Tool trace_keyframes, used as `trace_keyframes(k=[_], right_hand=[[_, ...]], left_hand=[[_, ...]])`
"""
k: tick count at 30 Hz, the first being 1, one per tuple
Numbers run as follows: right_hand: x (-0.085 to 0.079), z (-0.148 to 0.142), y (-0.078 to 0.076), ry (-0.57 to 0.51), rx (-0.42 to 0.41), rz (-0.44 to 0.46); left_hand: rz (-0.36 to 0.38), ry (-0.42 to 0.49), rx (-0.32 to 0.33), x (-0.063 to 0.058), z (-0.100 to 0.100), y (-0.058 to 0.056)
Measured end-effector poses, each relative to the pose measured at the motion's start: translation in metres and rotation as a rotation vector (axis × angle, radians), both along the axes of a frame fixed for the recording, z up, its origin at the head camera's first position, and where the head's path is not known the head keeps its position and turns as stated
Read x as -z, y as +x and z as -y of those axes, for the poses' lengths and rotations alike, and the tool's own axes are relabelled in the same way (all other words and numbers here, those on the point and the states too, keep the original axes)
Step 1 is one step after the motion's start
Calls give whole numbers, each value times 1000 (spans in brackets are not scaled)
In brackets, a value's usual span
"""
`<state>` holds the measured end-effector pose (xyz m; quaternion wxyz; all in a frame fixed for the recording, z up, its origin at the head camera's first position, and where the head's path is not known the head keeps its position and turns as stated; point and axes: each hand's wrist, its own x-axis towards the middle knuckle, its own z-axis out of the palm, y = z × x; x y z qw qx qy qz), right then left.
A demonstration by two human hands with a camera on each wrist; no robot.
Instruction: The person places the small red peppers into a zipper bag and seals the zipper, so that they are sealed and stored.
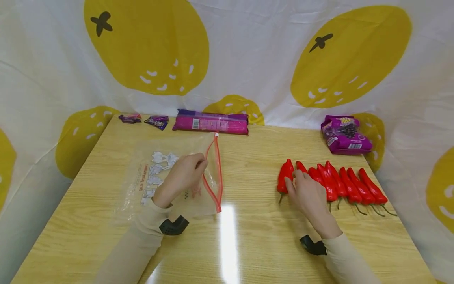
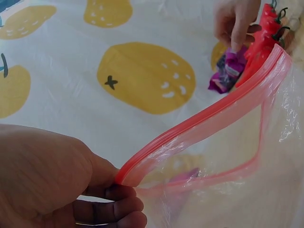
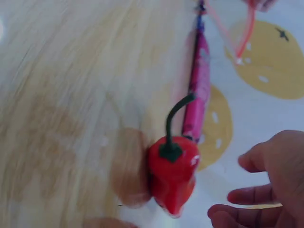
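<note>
A clear plastic zip bag (image 1: 142,201) with a red zip edge and white printed figures lies at the middle left in the head view. My left hand (image 1: 184,173) pinches its red rim between thumb and fingers, and the mouth (image 2: 237,147) gapes in the left wrist view. My right hand (image 1: 307,193) hovers over the left end of a row of red peppers (image 1: 351,185) with green stems. Just left of its fingertips is the leftmost pepper (image 1: 285,177). In the right wrist view, a gap separates that pepper (image 3: 173,175) from the loosely spread fingers.
Along the back of the table lie two small purple packets (image 1: 157,121) and a long magenta package (image 1: 211,121). At the back right sits a purple bag with dark fruit pictured on it (image 1: 345,135). A white cloth with yellow fruit prints (image 1: 248,59) hangs behind.
</note>
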<state>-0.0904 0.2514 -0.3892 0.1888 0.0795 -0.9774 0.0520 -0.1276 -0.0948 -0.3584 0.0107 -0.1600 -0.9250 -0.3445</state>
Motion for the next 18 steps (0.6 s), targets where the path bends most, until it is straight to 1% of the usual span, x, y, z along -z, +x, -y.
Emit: trace_keyframes(k=[2,4,6,9,13,16,18], right_hand=[[2,3,-4,25,69,67],[4,7,-8,59,111,127],[5,12,-12,88,132,181],[8,17,-14,134,139,223],[13,18,-14,152,135,211],[15,17,-14,131,116,158],[15,17,-13,125,100,143]], left_hand=[[13,6,1,1,1,1],[26,10,2,2,1,1],[35,14,6,3,1,2],[28,12,12,5,0,1],[13,8,16,6,-2,0],[16,0,13,5,-2,-1],[15,-5,12,4,-2,-1]])
